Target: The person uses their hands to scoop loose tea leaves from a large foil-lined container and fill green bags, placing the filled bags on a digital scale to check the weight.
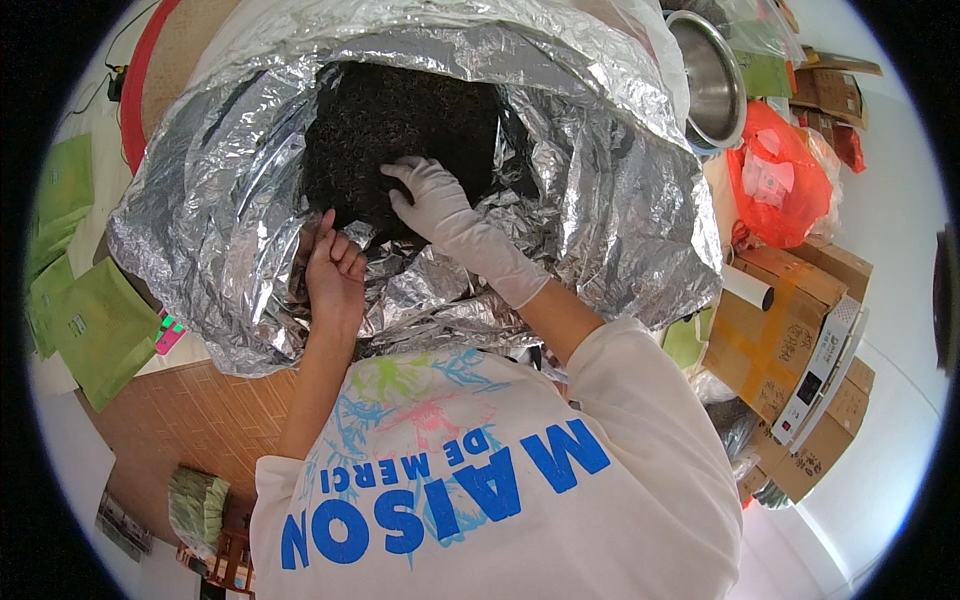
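Note:
A large silver foil bag lies before me with its mouth spread wide. Inside is a mass of dark, dried, leaf-like material. My right hand wears a white glove and reaches over this material. Its thumb and forefinger are apart, with nothing visible between them. Bare and with curled fingers, my left hand rests at the bag's near left, against the crumpled foil. Whether it grips the foil or a small piece cannot be made out.
Green pouches lie at the left, near a pink and green object. At the right are a steel basin, a red plastic bag, a white tube, cardboard boxes and a white appliance.

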